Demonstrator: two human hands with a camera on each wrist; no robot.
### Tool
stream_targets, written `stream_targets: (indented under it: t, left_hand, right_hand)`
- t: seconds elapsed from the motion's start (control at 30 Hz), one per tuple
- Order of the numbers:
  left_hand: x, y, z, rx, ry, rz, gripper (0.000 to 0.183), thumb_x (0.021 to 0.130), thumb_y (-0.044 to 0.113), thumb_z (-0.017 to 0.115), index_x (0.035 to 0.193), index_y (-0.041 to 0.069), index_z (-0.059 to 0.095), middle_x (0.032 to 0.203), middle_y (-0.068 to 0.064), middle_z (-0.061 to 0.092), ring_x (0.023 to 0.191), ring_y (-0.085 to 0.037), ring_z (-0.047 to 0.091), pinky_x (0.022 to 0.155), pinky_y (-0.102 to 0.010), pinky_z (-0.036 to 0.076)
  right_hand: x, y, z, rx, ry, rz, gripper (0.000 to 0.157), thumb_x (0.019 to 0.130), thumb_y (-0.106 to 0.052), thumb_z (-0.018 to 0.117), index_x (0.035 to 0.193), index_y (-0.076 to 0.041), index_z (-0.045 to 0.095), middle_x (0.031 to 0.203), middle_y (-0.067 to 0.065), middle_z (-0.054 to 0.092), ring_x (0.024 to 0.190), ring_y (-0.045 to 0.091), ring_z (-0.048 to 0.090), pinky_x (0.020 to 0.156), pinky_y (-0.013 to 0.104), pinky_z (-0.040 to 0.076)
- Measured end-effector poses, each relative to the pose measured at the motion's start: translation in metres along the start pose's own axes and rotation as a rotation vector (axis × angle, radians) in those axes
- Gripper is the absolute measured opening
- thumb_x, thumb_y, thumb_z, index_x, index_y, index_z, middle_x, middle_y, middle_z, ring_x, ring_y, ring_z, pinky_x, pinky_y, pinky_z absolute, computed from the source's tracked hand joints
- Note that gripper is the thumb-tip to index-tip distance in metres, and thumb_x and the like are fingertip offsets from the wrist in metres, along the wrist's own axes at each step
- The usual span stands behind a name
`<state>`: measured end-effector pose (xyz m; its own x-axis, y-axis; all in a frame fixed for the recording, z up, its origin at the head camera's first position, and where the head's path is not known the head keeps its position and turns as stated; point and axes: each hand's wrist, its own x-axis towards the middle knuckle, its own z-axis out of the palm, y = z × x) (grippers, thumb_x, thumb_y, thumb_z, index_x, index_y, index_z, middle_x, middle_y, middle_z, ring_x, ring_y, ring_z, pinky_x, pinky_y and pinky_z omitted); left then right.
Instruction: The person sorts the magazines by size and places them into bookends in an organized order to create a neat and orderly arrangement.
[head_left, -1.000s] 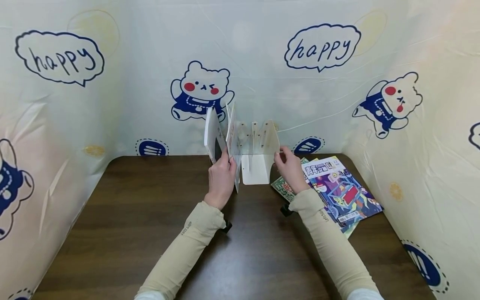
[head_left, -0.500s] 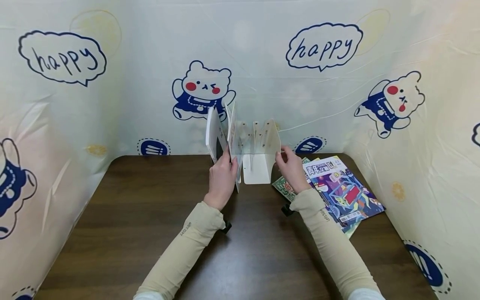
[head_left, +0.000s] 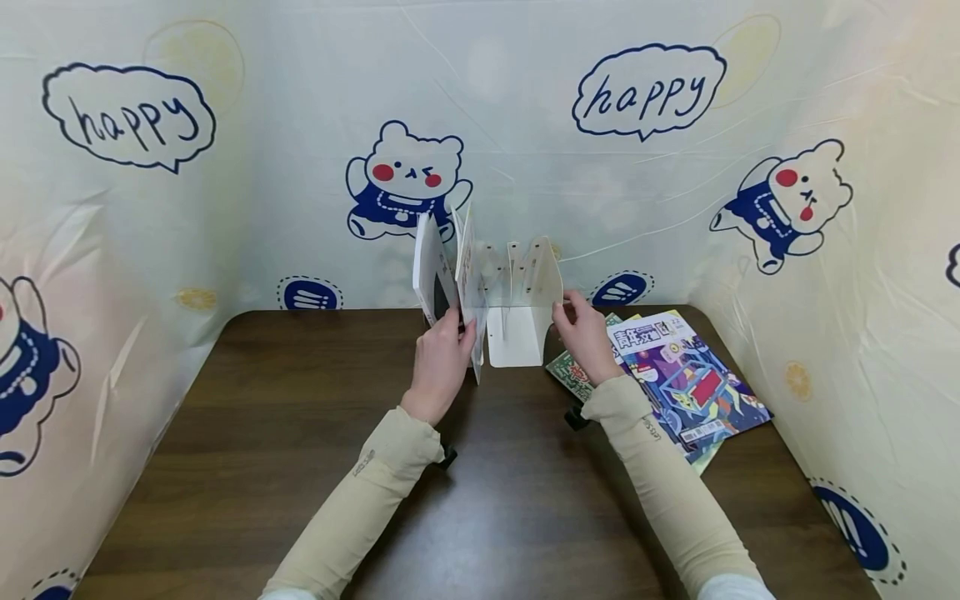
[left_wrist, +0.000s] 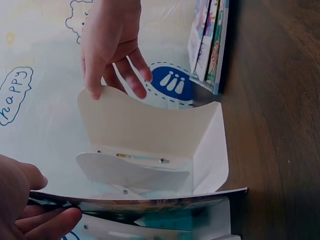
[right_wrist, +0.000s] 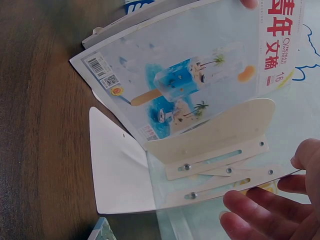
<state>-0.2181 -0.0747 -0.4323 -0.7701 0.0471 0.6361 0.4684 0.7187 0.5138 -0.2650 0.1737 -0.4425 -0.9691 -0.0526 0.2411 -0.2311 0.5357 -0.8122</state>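
Head view: pinching mag [head_left: 470, 283] w/ L fingers [head_left: 442, 330], bookend panel [head_left: 546, 279] w/ R fingers [head_left: 581, 313], nr tabletop's [head_left: 337, 342] far edge; best keep mag upright, ease panel evenly.

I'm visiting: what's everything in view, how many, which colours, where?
Table: one, brown, under rack.
Rack: one, white and cream, table's far middle.
Upright magazine: one, pale blue, beside rack's divider.
Panel or book: one, white, magazine's left; unclear which.
Piled magazines: three or more, multicoloured, table's right.
Printed backdrop: count unclear, pale, behind table.
Sleeves: two, beige, forearms.
Wrist pieces: two, black, wrists.
Left hand: one, bare, holding upright magazine.
Right hand: one, bare, pinching rack's edge.
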Motion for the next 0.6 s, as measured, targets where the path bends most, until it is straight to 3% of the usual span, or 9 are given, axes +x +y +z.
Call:
stream_targets:
  t: [0.23,0.6]
  left_hand:
    - [-0.005,0.001,-0.007,0.019,-0.023,0.021,0.015,0.103,0.008,0.064,0.093,-0.004,0.063,0.080,-0.015,0.067,0.072,-0.032,0.072,0.062,-0.044,0.061]
    - [-0.013,0.005,-0.019,-0.003,-0.040,0.033,0.010,0.101,0.005,0.065,0.099,-0.004,0.070,0.086,-0.016,0.073,0.073,-0.028,0.073,0.066,-0.043,0.063]
  right_hand:
    - [0.000,-0.003,-0.003,0.006,-0.019,-0.003,0.039,0.110,-0.031,0.049,0.141,-0.008,0.056,0.118,0.019,0.071,0.096,0.044,0.071,0.078,0.046,0.063]
    - [-0.001,-0.004,-0.009,-0.017,-0.059,-0.001,0.043,0.110,-0.036,0.050,0.146,-0.011,0.055,0.122,0.019,0.070,0.097,0.040,0.073,0.078,0.047,0.063]
